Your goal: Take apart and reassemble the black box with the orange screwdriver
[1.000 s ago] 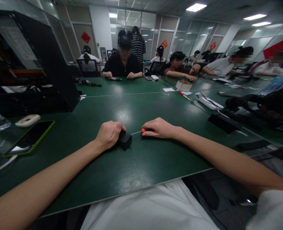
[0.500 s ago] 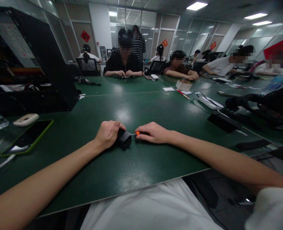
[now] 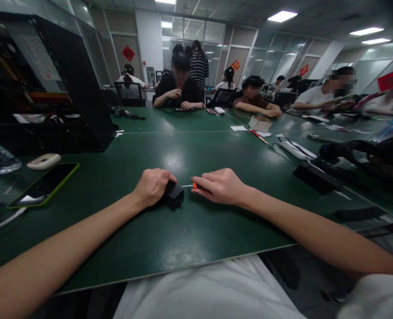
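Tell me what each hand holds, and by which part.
Left hand: a black block, by its left side. Right hand: a thin-shafted tool, apparently a screwdriver, by its orange-ended handle.

A small black box (image 3: 174, 195) sits slantwise on the green table (image 3: 176, 241), under the left hand (image 3: 151, 186). A thin tool (image 3: 194, 185) with a bright orange part points sideways from the right hand (image 3: 223, 185), its shiny rod reaching the box's side.

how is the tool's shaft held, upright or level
Roughly level: the thin shaft runs sideways from the right hand toward the black block. Cannot tell whether its tip is inside.
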Motion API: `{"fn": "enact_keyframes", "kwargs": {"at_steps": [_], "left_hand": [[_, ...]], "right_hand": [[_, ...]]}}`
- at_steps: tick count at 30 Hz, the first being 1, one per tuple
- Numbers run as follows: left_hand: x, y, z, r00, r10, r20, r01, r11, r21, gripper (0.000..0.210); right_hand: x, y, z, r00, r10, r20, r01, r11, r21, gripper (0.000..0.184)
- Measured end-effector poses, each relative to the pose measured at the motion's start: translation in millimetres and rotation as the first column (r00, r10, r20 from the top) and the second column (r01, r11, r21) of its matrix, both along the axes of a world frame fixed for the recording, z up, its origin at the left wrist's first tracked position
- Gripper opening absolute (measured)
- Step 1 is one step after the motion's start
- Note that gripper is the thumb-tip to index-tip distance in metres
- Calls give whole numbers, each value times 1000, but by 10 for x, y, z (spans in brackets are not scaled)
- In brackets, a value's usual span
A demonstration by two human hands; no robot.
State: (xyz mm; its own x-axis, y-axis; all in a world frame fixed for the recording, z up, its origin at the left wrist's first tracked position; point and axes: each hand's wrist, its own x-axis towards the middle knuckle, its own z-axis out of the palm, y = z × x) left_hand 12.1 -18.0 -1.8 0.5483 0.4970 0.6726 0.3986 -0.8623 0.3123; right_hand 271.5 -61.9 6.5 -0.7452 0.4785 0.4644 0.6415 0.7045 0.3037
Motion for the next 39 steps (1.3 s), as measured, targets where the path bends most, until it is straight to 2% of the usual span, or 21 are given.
{"fn": "enact_keyframes", "kwargs": {"at_steps": [5,10,18,21,24,26,29,32,34,39], "left_hand": [[20,3,6,1000,-1,-4,1,1000,14,74],[47,-23,5,998,14,65,-13,1000,-27,74],[42,-21,29,999,9,41,-9,1000,-2,71],[54,-30,19,997,1,71,0,1000,-22,71],[56,-34,24,996,3,87,1,999,-50,74],[22,-10,45,997,-13,71,17,997,-69,74],[-94,71,88,999,-51,5,51,991,-123,74],[-204,155,98,1000,18,-1,-18,982,-190,74],[-216,178,77,998,62,23,-56,978,-201,77],[-104,137,8,988,131,87,-117,981,-156,77]], "right_hand": [[-121,-68,-69,994,-95,58,95,995,10,43],[-155,-57,-167,984,-121,129,132,988,-79,45],[-204,-68,-118,976,-181,122,202,960,-192,45],[-256,-69,-96,991,-131,8,126,934,-333,43],[-252,-27,-81,976,-35,-213,-82,853,-516,34],[-228,-1,-68,959,-13,-282,-156,809,-567,29],[-200,-3,-38,975,-71,-211,-53,846,-530,32],[-213,-41,-7,983,-175,-63,133,898,-419,37],[-239,-65,1,976,-215,14,207,915,-347,38],[-304,-85,-43,974,-214,80,227,940,-254,39]]}}
